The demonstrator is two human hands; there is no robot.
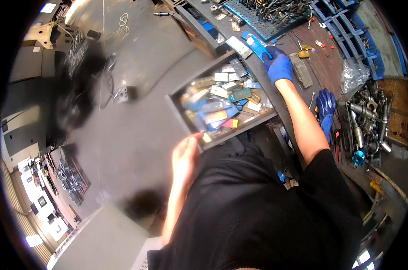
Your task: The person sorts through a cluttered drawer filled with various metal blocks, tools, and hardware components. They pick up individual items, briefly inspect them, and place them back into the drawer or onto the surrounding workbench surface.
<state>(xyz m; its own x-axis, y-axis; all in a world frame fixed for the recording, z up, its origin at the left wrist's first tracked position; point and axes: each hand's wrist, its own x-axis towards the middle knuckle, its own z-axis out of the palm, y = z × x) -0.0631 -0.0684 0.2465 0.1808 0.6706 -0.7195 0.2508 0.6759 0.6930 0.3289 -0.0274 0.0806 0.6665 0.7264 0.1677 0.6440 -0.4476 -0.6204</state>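
Note:
In a blue work glove, my right hand [278,65] grips the near end of a flat blue case [256,44] over the bench top. My bare left hand [185,152] is at the near left corner of an open drawer [240,129], its fingers curled at the rim; glare washes out their detail. Small boxes and plastic cases fill the drawer, among them a dark green case [240,94] and a red and yellow box [230,123]. A white card-like piece [239,46] lies beside the blue case.
On the bench stand a blue tray [240,18] of drill bits and cutters, a grey metal block [301,70], a spare blue glove [326,105] and a clear plastic bag [354,74]. Metal tool holders [368,114] are heaped at right. A grey cabinet [100,238] stands lower left.

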